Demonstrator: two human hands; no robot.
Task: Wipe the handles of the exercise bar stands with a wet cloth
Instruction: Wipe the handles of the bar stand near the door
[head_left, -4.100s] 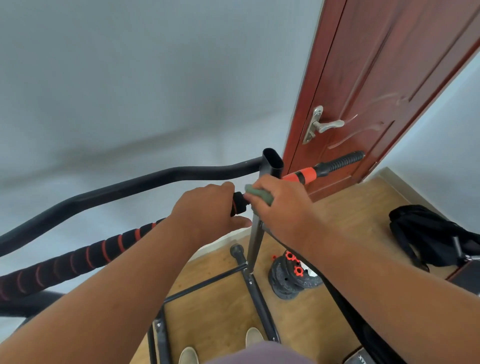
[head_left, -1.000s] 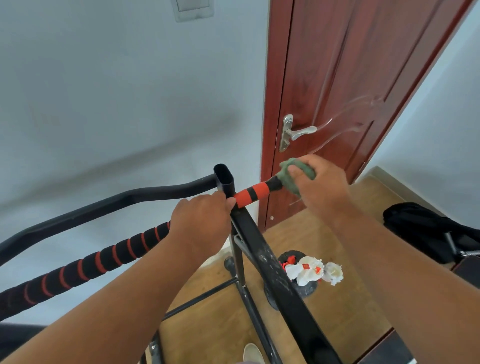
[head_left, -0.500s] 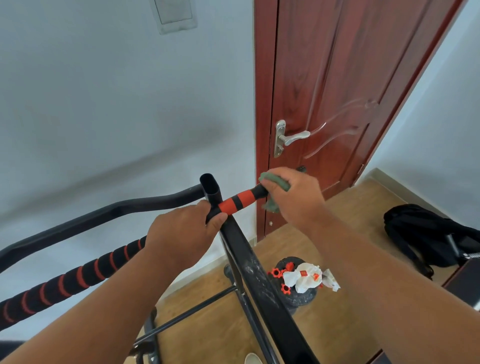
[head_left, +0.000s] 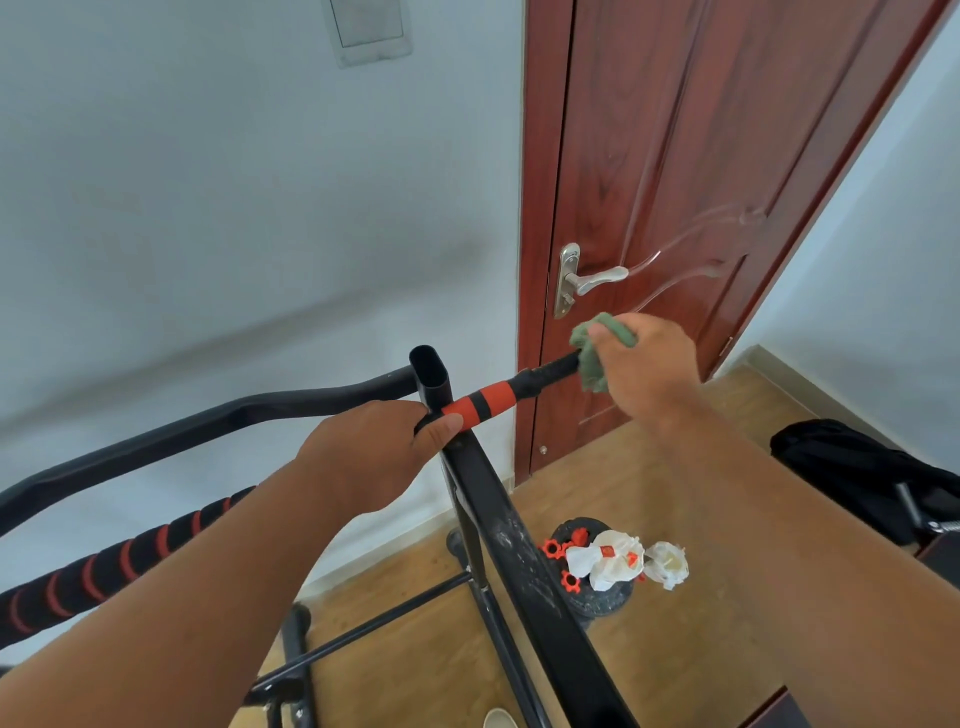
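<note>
Gripping a green cloth (head_left: 597, 353) in the right hand (head_left: 644, 371), bunched round the far black end of the short handle (head_left: 498, 397), right of the upright post (head_left: 431, 374). Clenching the left hand (head_left: 371, 452) on the stand at the post's base, thumb touching the orange grip. Wiping the outer end, judging by this; next probably drawing the cloth back along the handle toward the post, the left thumb needing to shift clear. Leaving the long striped handle (head_left: 104, 566), left of the post, seemingly still to do. Beyond the post: a red door (head_left: 675, 156), close behind the handle's tip. Below the post: weight plates (head_left: 597, 587) with crumpled paper, a black bag (head_left: 852, 467) farther right.
</note>
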